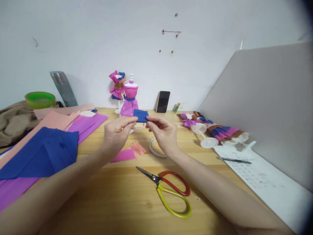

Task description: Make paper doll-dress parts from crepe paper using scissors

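Observation:
A small blue paper piece is stretched between my two hands above the table, its lower edge looking folded. My left hand pinches its left corner and my right hand pinches the right one. Behind it stands a small mannequin in a pink dress with a blue waistband. Below my hands lie a magenta strip, a pleated peach piece and a white tape roll, partly hidden by my right hand. Scissors with red and yellow handles rest nearer to me.
Blue paper lies with peach and purple sheets at left, near a green tape roll and a bottle. A phone leans on the wall. At right are dressed mannequins and a pen on paper.

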Action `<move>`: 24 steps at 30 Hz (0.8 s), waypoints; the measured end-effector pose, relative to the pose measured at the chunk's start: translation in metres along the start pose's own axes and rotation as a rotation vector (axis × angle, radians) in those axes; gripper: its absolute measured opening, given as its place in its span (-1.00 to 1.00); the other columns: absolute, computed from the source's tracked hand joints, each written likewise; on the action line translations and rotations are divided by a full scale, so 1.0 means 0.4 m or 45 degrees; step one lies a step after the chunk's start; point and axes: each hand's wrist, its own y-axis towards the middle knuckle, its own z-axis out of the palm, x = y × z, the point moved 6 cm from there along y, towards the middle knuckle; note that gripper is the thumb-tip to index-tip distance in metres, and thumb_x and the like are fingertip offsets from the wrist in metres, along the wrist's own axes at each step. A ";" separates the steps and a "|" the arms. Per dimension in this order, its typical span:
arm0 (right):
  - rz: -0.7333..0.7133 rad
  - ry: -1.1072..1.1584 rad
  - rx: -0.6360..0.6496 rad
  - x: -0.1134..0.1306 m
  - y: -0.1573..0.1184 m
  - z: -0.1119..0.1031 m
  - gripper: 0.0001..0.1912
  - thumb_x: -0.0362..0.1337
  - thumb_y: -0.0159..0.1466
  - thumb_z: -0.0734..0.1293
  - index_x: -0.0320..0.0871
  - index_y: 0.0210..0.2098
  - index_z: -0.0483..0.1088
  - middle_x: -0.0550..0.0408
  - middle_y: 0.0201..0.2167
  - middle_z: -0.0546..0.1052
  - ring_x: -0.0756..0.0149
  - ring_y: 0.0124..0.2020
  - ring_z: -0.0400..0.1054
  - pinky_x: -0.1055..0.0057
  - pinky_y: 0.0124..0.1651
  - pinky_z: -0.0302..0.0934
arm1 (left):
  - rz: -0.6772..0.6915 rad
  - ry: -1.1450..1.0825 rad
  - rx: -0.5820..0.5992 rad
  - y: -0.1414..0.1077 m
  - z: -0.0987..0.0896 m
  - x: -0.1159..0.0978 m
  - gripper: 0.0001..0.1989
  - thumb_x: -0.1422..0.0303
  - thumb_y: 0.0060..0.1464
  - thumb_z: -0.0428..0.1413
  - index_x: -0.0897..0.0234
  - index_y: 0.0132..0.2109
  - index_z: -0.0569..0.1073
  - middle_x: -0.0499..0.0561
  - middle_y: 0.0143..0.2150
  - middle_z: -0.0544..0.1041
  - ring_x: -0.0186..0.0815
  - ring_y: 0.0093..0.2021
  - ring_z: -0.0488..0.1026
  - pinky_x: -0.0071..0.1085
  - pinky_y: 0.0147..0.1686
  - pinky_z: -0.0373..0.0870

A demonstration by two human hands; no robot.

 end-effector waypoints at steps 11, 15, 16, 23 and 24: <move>-0.106 -0.178 0.027 -0.004 -0.009 -0.002 -0.95 -0.31 0.19 0.37 -0.10 -0.35 0.51 0.14 -0.46 0.54 0.35 -0.43 0.40 0.37 -0.32 0.27 | 0.002 0.165 0.022 -0.010 0.007 0.003 -0.85 0.41 0.06 0.13 0.15 -0.30 0.61 -0.05 -0.33 0.65 -0.31 -0.36 0.55 -0.37 -0.17 0.48; -0.049 -0.156 0.030 -0.013 -0.010 0.001 -0.96 -0.31 0.18 0.36 -0.12 -0.36 0.47 0.15 -0.48 0.53 0.35 -0.43 0.41 0.38 -0.32 0.28 | -0.100 0.041 0.009 -0.014 0.016 0.013 -0.90 0.40 0.04 0.14 0.20 -0.33 0.58 -0.06 -0.40 0.62 -0.33 -0.41 0.55 -0.42 -0.26 0.49; -0.023 -0.139 0.026 -0.015 -0.009 0.002 -0.96 -0.31 0.17 0.37 -0.12 -0.36 0.46 0.15 -0.49 0.53 0.35 -0.43 0.42 0.38 -0.33 0.29 | -0.135 -0.017 0.010 -0.015 0.019 0.019 -0.91 0.39 0.03 0.15 0.21 -0.33 0.57 -0.07 -0.41 0.61 -0.34 -0.41 0.55 -0.43 -0.27 0.49; 0.137 -0.017 -0.023 -0.021 -0.002 0.008 -0.91 -0.31 0.03 0.40 -0.16 -0.46 0.41 0.17 -0.56 0.51 0.37 -0.50 0.41 0.41 -0.40 0.28 | -0.379 -0.403 0.032 -0.007 0.040 0.046 -0.87 0.35 -0.07 0.22 0.33 -0.34 0.53 -0.05 -0.51 0.57 -0.33 -0.46 0.56 -0.44 -0.35 0.51; 0.153 -0.012 -0.020 -0.020 -0.001 0.009 -0.91 -0.31 0.01 0.40 -0.16 -0.48 0.41 0.17 -0.57 0.50 0.38 -0.52 0.40 0.42 -0.40 0.28 | -0.394 -0.420 0.021 -0.005 0.039 0.045 -0.87 0.36 -0.08 0.22 0.34 -0.35 0.53 -0.05 -0.54 0.56 -0.33 -0.48 0.56 -0.44 -0.37 0.50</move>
